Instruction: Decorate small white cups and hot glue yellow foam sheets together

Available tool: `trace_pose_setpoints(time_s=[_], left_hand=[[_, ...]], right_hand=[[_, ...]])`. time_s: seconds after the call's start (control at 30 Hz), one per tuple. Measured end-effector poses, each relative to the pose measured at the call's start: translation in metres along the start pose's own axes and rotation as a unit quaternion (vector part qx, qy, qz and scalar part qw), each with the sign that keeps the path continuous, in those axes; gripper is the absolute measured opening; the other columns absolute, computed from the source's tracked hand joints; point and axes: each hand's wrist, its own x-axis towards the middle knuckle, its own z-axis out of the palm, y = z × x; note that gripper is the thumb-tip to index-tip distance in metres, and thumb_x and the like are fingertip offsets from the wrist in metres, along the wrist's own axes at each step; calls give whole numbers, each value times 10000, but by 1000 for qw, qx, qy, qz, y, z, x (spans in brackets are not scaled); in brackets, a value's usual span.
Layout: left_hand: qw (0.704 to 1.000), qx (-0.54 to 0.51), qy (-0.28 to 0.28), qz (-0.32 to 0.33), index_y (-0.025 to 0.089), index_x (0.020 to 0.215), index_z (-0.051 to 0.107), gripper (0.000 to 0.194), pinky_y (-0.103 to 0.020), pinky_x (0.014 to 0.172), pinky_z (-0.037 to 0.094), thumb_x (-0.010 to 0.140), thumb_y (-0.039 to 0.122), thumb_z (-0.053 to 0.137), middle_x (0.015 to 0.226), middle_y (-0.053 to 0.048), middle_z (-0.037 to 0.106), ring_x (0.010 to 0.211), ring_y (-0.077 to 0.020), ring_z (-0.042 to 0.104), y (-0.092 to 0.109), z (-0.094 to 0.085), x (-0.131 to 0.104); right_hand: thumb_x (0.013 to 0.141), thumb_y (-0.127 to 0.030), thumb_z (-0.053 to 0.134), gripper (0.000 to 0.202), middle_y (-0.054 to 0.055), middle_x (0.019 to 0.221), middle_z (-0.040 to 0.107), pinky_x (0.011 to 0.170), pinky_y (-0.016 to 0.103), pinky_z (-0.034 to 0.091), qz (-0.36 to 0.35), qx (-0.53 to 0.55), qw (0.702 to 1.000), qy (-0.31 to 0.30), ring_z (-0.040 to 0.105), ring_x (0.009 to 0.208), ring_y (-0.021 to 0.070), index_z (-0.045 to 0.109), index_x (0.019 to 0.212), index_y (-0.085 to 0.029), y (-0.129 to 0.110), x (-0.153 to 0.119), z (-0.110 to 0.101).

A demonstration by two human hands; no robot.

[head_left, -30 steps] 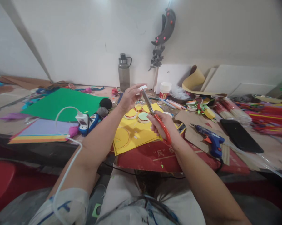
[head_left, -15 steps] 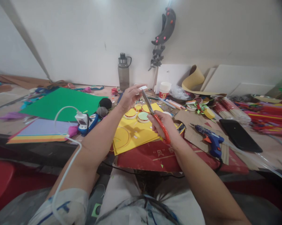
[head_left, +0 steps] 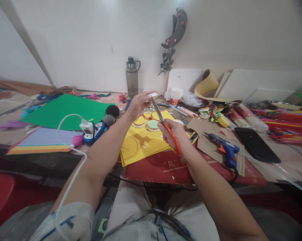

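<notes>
Red-handled scissors [head_left: 172,136] are gripped in my right hand [head_left: 176,131], their blades pointing up and away to the left. My left hand [head_left: 138,106] pinches a small white piece [head_left: 153,95], which looks like a paper strip or ring; blur hides its exact kind. The scissor tips meet this piece at its lower edge. Below both hands lie yellow sheets [head_left: 151,146] with a circle drawn on them. Several shallow round discs with white rims rest on the sheets, among them a pale green one [head_left: 153,125] and a yellow one [head_left: 139,121].
A blue glue gun [head_left: 223,147] and a black phone [head_left: 257,144] lie to the right. At left are a green sheet [head_left: 68,112], stacked coloured paper [head_left: 47,139] and a blue power strip [head_left: 94,134] with a white cable. A bottle [head_left: 132,78] and paper cup [head_left: 176,97] stand behind.
Almost nothing differs. Both hands keep their places, with the scissor tips still at the white piece; the whole view has shifted very slightly.
</notes>
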Motion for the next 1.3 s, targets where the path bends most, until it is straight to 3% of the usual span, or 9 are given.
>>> trace_pose_setpoints(time_s=[0.37,0.53,0.77,0.97,1.3], left_hand=[[1000,-8,2,-2,179,1048,817,387,-247,671,474,742,413,785,990,-78,768,771,-130,605,-1,-1,-1],[1000,-28,11,5,176,1071,788,427,-263,644,470,732,434,772,1005,-85,781,784,-146,645,1,-1,0],[999,-31,32,8,169,1104,762,452,-291,672,493,803,498,687,1026,-102,784,883,-195,699,1,-5,-1],[1000,-29,-3,4,165,1083,771,459,-276,677,482,757,486,739,1055,-107,789,809,-162,664,4,-1,-3],[1000,-21,1,8,176,1061,773,419,-283,653,474,784,487,724,1042,-106,788,759,-148,643,2,-2,-2]], right_hand=[[834,-644,661,426,-60,569,471,486,228,337,-41,-13,999,16,447,502,113,600,871,-224,6,2,3],[832,-623,701,421,-83,595,434,499,227,266,-67,18,997,-24,348,526,90,586,899,-223,6,2,5],[887,-652,649,437,-76,619,494,503,216,355,-55,54,995,-71,457,513,92,499,859,-243,1,-4,1],[890,-697,624,473,-67,561,494,479,223,422,-37,59,997,-34,465,476,101,564,875,-228,-6,-6,-4],[874,-666,652,450,-78,520,482,452,215,413,-32,68,997,-30,452,443,95,586,871,-222,-5,-5,-3]])
